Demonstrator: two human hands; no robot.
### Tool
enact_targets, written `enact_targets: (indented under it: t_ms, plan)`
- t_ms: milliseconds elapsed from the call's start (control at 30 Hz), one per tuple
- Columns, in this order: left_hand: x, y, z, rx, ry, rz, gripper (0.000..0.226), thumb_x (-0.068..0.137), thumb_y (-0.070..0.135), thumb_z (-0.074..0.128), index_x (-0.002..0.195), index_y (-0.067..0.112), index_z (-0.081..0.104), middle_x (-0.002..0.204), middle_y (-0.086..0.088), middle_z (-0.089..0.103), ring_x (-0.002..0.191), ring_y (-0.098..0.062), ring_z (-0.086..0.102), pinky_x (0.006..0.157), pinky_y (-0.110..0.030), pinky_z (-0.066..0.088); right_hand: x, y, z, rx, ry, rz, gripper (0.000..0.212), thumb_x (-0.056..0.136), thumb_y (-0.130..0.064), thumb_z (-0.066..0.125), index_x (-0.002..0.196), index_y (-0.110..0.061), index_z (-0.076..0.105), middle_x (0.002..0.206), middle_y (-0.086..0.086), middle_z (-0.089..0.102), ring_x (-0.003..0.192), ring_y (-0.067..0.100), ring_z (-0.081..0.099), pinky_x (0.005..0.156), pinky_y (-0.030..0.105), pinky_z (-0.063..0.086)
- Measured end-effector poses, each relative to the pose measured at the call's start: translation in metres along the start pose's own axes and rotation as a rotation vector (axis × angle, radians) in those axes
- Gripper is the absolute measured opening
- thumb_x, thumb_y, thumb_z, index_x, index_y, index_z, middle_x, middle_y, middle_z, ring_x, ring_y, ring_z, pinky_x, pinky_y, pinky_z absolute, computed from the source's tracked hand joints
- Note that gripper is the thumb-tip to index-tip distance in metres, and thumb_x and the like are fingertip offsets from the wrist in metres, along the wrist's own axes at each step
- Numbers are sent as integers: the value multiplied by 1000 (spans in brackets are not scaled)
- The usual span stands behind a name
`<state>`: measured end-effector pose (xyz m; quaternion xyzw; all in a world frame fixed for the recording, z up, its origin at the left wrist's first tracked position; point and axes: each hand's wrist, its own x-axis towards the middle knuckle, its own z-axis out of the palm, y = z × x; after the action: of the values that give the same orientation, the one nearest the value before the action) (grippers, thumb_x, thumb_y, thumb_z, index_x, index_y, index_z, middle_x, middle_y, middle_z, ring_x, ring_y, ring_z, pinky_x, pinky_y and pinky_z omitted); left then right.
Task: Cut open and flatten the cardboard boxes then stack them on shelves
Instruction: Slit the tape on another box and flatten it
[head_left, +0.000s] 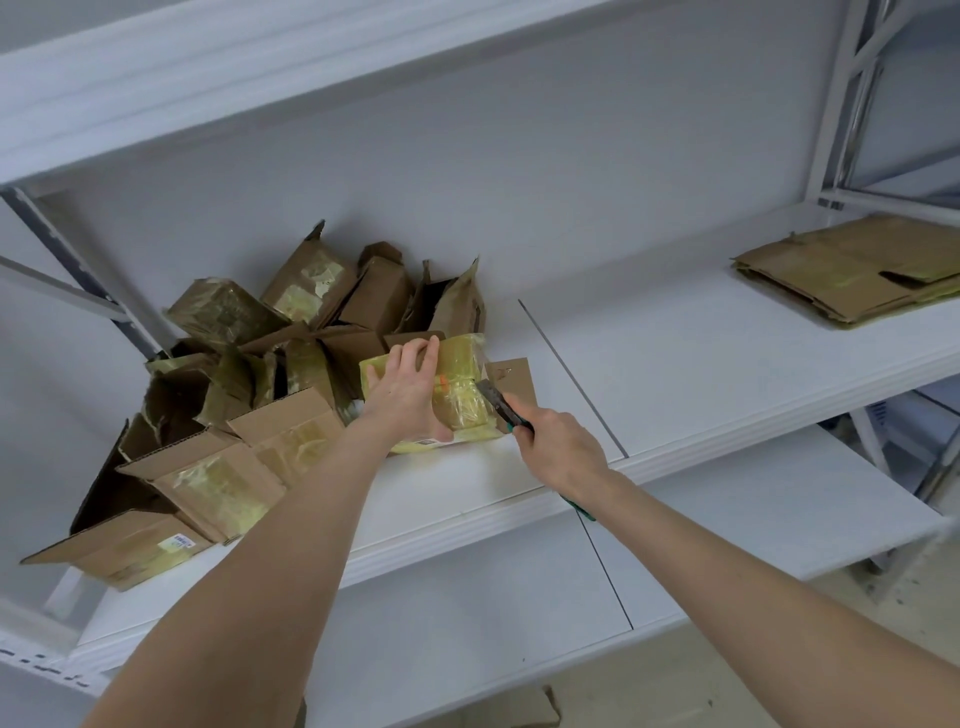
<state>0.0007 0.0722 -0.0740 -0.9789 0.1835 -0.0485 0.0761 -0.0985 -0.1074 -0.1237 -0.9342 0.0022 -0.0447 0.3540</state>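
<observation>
Cutting step: blade set to taped box on the middle shelf (675, 364).
Left hand (410, 395) clamps the box (462, 410) (glossy yellow tape over matte corrugated board). Right hand (558, 447) is clenched round the cutter (501, 402), blade at the box's 3 o'clock edge. Next, probably a shallow slit along the seam. Uncut pile (234, 389) at 9 o'clock, flattened stack (852, 270) at 2 o'clock.

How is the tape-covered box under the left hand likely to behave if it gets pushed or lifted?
Probably light: the left hand alone steadies the box. Its glossy yellow tape looks slippery, so it may slide on the smooth white shelf when the knife presses in. It seems fairly stiff, keeping its shape.
</observation>
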Motion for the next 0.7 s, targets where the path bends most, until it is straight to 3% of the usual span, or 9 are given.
enact_targets:
  t_ms: [133,233,333,400,467,533,600,700]
  plan:
    - [1,1,-2,13,-23,-8,132,64,55,81,154,16,-6,155,-4,6,145,-28,7,116,-58,19,-6,7,8,14,-49,39,48,100,-23,36,139,-50,41,102,6,64,81,26,54,67,29,41]
    - [0,-1,-5,11,-21,-11,132,65,56,80,154,16,-8,156,-4,5,145,-27,6,116,-57,19,-1,10,3,127,-32,60,49,98,-22,39,134,-54,45,100,4,67,84,29,64,71,33,52]
    - [-3,-2,-5,27,-9,-3,131,65,59,78,154,15,-8,157,-4,4,145,-27,6,116,-57,19,3,17,4,237,7,142,36,95,-28,46,130,-37,52,92,4,68,74,27,66,72,41,56]
    - [-6,-1,-7,37,-7,8,131,66,60,77,153,15,-9,157,-3,4,145,-27,6,116,-58,19,5,20,0,463,87,233,20,94,-32,55,106,-16,60,75,4,64,55,23,60,62,39,54]
    - [-9,-4,-10,35,-9,46,131,66,59,77,153,14,-9,157,-3,3,146,-26,5,116,-57,18,10,20,-12,642,193,289,18,94,-28,60,87,-11,57,66,4,57,47,18,51,55,34,47]
    - [-12,-6,-15,43,-23,135,131,67,58,78,153,15,-10,158,-2,1,147,-26,1,118,-55,12,21,17,-29,706,309,261,16,96,-26,57,87,-13,55,71,7,58,53,20,54,61,37,51]
    - [-19,-4,-19,66,-41,226,129,70,57,76,154,17,-12,161,-2,-6,149,-25,-5,120,-52,6,36,7,-44,643,369,205,14,97,-29,54,91,-17,53,82,7,61,72,27,62,75,46,55]
    - [-37,-4,-15,61,35,251,110,80,46,72,155,25,-6,162,3,-10,149,-20,-10,121,-50,0,63,-17,-57,516,281,127,16,98,-33,50,98,-17,53,89,6,58,92,33,61,85,51,53]
